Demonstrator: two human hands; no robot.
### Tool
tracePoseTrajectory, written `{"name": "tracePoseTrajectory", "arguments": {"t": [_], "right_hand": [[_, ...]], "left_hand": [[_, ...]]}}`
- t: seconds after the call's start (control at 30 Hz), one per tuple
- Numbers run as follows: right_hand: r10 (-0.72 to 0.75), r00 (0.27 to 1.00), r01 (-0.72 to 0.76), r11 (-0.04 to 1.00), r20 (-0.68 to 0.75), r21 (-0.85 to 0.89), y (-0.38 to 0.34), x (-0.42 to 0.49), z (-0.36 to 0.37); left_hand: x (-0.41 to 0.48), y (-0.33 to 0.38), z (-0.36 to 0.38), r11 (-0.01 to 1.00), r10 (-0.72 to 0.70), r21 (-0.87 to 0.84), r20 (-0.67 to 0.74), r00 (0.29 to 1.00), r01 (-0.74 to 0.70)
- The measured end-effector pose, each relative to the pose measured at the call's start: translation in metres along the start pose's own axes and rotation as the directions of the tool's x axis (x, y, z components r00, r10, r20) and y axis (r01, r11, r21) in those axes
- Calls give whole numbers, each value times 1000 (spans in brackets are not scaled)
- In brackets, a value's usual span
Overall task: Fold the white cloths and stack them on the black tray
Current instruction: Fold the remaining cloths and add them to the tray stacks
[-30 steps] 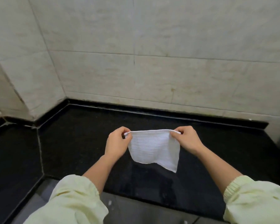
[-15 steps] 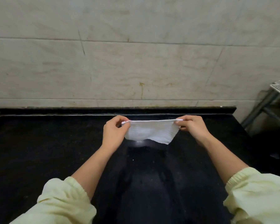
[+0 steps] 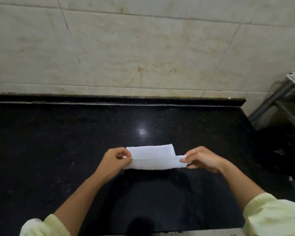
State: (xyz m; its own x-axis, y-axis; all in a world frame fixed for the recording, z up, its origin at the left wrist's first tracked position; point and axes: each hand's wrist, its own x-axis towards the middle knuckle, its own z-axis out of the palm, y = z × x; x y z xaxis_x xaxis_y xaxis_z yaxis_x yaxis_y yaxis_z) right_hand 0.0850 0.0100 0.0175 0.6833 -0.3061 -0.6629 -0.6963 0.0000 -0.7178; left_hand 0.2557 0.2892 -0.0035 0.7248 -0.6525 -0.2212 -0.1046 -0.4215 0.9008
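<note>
A small white cloth (image 3: 153, 158) lies on the black stone counter (image 3: 58, 150), folded over on itself so that two layers show, the far one shorter on the right. My left hand (image 3: 116, 160) pinches its left end between thumb and fingers. My right hand (image 3: 201, 159) pinches the right end of the near layer. Both hands are low, at the counter surface. No black tray is in view.
A tiled cream wall (image 3: 143, 48) rises behind the counter's raised back edge. To the right, past the counter's end, stands a metal rack (image 3: 289, 92) with a white grid shelf. The counter's front edge runs along the bottom.
The cloth was held up hanging from its top edge; now it is lowered onto the counter and folded over. Both hands came down and nearer to me, and the view shifted right.
</note>
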Motion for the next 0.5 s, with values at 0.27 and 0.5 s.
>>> {"name": "tracePoseTrajectory", "arguments": {"t": [0.27,0.5], "right_hand": [[20,1000,-20,997,2,-73,23,24,15],[-31,982,22,999,-184,-47,19,72,24]], "left_hand": [[4,-27,12,983,-156,97,-2,988,156],[41,-35,19,966,-218,124,-91,972,228]]}}
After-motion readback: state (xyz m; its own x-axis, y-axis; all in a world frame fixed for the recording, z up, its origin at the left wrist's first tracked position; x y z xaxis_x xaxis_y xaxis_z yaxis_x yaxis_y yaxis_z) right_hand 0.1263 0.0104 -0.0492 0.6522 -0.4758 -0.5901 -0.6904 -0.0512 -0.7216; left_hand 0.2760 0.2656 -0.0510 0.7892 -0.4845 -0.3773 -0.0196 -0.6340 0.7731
